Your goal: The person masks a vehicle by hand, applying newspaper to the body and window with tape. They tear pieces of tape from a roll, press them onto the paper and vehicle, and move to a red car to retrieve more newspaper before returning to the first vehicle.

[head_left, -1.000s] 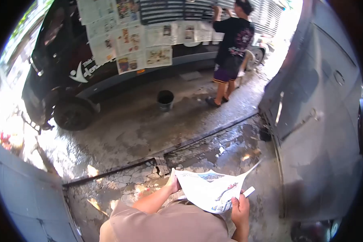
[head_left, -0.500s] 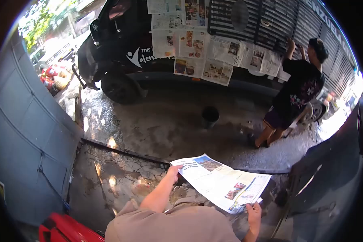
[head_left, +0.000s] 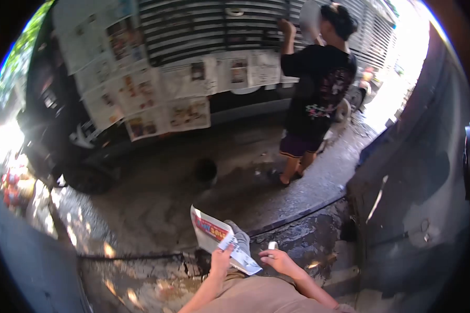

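My left hand point(head_left: 222, 256) grips a folded newspaper sheet point(head_left: 210, 233) by its lower edge, low in the middle of the view. The sheet stands up in front of my knee, its red headline facing left. My right hand point(head_left: 281, 260) is off the paper, just to its right, with a small white object point(head_left: 272, 245) pinched in its fingers; what the object is cannot be told. Both hands hover over wet cracked concrete point(head_left: 156, 208).
A black truck point(head_left: 62, 104) stands ahead, its side covered with taped newspaper sheets point(head_left: 156, 99). A person in a black shirt point(head_left: 318, 88) reaches up to it. A dark bucket point(head_left: 205, 171) sits on the ground. A grey metal panel point(head_left: 418, 172) rises at the right.
The wide open sheet held by both hands is now folded and upright in my left hand only. My right hand has let go of it. The view has swung.
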Motion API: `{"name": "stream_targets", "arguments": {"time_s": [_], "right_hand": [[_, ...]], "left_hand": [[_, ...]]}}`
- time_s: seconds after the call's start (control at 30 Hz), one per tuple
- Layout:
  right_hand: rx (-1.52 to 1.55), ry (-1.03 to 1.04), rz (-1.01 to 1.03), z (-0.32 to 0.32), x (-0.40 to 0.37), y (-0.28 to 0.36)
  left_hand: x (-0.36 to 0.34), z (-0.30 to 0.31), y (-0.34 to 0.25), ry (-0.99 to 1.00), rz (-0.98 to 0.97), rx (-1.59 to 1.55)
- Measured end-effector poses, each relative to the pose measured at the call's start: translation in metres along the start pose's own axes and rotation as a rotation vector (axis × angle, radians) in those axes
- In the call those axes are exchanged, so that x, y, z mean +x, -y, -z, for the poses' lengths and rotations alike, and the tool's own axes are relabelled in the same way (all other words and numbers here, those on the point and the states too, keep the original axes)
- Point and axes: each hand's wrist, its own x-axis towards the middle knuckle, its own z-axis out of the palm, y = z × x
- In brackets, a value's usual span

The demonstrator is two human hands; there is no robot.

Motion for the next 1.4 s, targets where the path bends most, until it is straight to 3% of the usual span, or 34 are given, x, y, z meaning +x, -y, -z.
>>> {"name": "stream_targets", "arguments": {"time_s": [0.03, 0.13, 0.23, 0.47, 0.6, 0.7, 0.87, 0.97, 1.0, 1.13, 1.4], "right_hand": [[-0.09, -0.067, 0.204, 0.001, 0.02, 0.013], [-0.321, -0.233, 0.218, 0.017, 0.076, 0.078], [-0.444, -0.287, 0.181, 0.04, 0.142, 0.118], [-0.432, -0.255, 0.265, 0.069, 0.293, 0.19], [-0.486, -0.274, 0.268, 0.076, 0.349, 0.21], [-0.475, -0.256, 0.275, 0.084, 0.382, 0.243], [-0.463, 0.056, 0.265, 0.116, 0.425, 0.274], [-0.4, 0.008, 0.249, 0.118, 0.44, 0.293], [-0.455, -0.1, 0.276, 0.113, 0.444, 0.297], [-0.491, -0.181, 0.465, 0.098, 0.465, 0.288], [-0.363, -0.109, 0.512, 0.125, 0.472, 0.311]], "left_hand": [[0.021, -0.017, -0.003, 0.09, 0.048, 0.101], [0.104, -0.051, -0.005, 0.367, -0.07, 0.166], [0.172, -0.078, -0.055, 0.386, -0.046, 0.243], [0.299, -0.081, -0.162, 0.271, -0.13, 0.383], [0.326, -0.091, -0.242, 0.109, -0.225, 0.51], [0.383, -0.069, -0.241, 0.047, -0.323, 0.56], [0.403, -0.061, -0.264, -0.042, -0.432, 0.544], [0.407, -0.062, -0.273, -0.021, -0.454, 0.54], [0.404, -0.066, -0.279, 0.009, -0.444, 0.529], [0.391, -0.085, -0.292, -0.012, -0.46, 0.582], [0.374, -0.121, -0.324, -0.008, -0.422, 0.45]]}}
